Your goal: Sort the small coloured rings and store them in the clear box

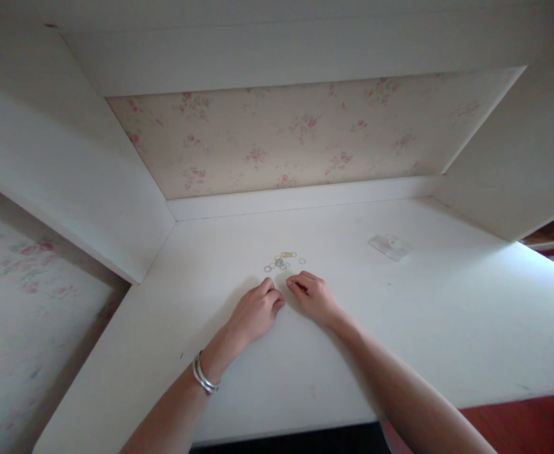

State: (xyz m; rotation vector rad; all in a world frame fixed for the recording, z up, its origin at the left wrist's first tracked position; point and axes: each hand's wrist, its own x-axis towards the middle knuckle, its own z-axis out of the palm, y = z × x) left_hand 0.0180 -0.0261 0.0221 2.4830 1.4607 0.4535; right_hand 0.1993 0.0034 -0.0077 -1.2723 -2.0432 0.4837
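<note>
A small cluster of thin rings point(279, 263), some gold-coloured and some silvery, lies loose on the white desk top point(239, 246). One single ring point(302, 261) rests a little to the right of the others. Just in front of the cluster is my left hand point(258, 307), its fingers curled and pinched together. My right hand point(313, 296) sits close beside it with thumb and forefinger closed. Both hands touch or nearly touch the desk, with a narrow gap between them. Whatever the fingertips may hold is too small or hidden to make out.
A clear plastic bag or packet point(390, 246) lies farther back on the right. White panels point(87, 157) enclose the desk at the left and right, with a low white ledge point(305, 194) behind. My left wrist wears a silver bangle point(204, 374).
</note>
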